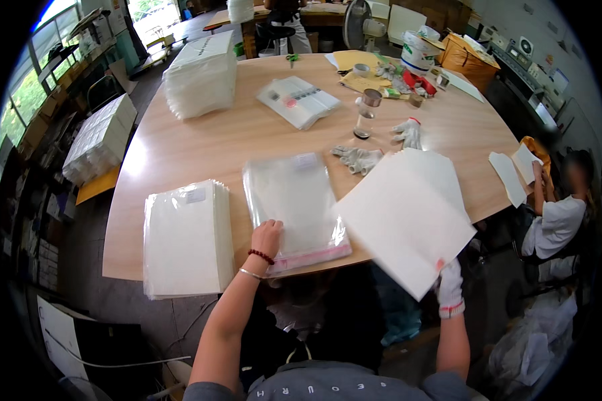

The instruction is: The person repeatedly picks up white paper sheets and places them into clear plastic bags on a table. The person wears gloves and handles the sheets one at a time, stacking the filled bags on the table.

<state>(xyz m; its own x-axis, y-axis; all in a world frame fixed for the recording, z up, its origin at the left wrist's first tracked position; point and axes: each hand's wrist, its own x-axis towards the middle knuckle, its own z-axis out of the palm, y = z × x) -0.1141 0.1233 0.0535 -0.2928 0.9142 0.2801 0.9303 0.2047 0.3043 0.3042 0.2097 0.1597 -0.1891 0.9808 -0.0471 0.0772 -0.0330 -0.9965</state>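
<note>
My left hand (pixel 267 238), bare and with a beaded bracelet at the wrist, has its fingers curled at the left edge of a stack of clear plastic bags (pixel 291 200). A pink strip runs along the bags' near end. In a white knitted glove, my right hand (pixel 449 284) grips the near right edge of a white sheet (pixel 405 220), which is tilted above the table edge. Partly hidden behind that sheet lies a pile of white sheets (pixel 441 167). To the left of the bags stands a neat stack of white sheets in clear bags (pixel 184 240).
Two pale work gloves (pixel 358 159) and a clear jar (pixel 364 117) lie beyond the sheets. Farther back are a bagged pack (pixel 299 101), a tall white stack (pixel 201 77) and green scissors (pixel 291 59). A seated person (pixel 555 217) handles white sheets at the right.
</note>
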